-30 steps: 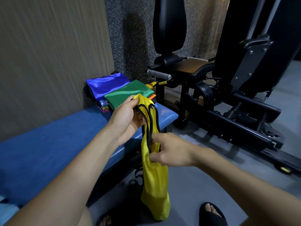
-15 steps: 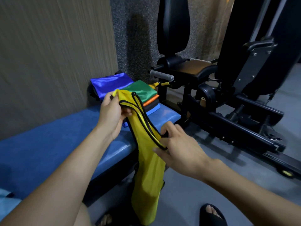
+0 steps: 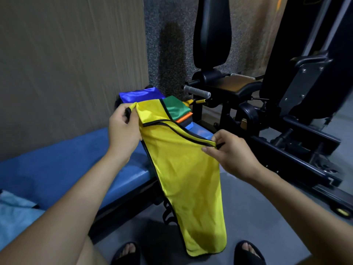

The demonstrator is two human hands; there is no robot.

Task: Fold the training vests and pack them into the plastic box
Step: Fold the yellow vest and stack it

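Pinching one shoulder strap each, the left hand and right hand hold the yellow vest hanging beside the blue tabletop, where slippery fabric could slide free onto the floor.

A blue padded bench is carrying a stack of folded vests at its far end, a light-blue cloth lying at its near end.

Yellow vest (black trim), blue bench, folded blue, green, orange vests
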